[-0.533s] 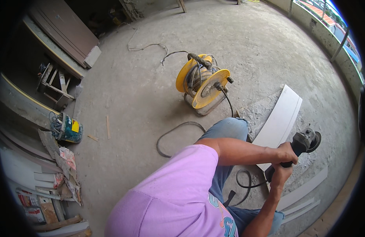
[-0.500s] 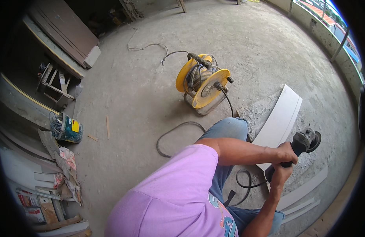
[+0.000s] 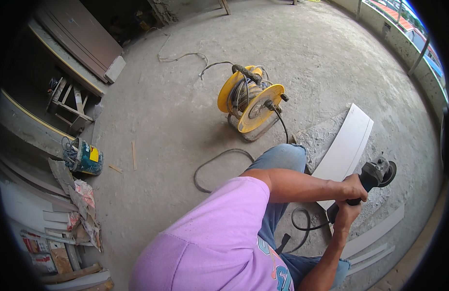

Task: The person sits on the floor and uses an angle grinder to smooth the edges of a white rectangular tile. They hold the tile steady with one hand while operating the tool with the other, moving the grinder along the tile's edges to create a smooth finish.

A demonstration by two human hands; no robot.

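My left hand (image 3: pixel 354 188) is closed around the body of a dark angle grinder (image 3: pixel 375 173), just behind its metal head. Below it, my right hand (image 3: pixel 346 216) is wrapped around the rear end of the same tool, where the black cord comes out. The round disc (image 3: pixel 390 173) faces right, away from me. Beside the grinder lies a long white board (image 3: pixel 342 145) with a thin line running along its length. Part of the board is hidden behind my left forearm and hands. Whether the disc is spinning I cannot tell.
A yellow cable reel (image 3: pixel 253 104) stands ahead of my knee, a cord plugged into it. Narrow white strips (image 3: pixel 375 233) lie at the lower right. A green bucket (image 3: pixel 88 157) holding cable and a pile of scraps (image 3: pixel 64 242) are at the left. A low wall (image 3: pixel 404 53) borders the right.
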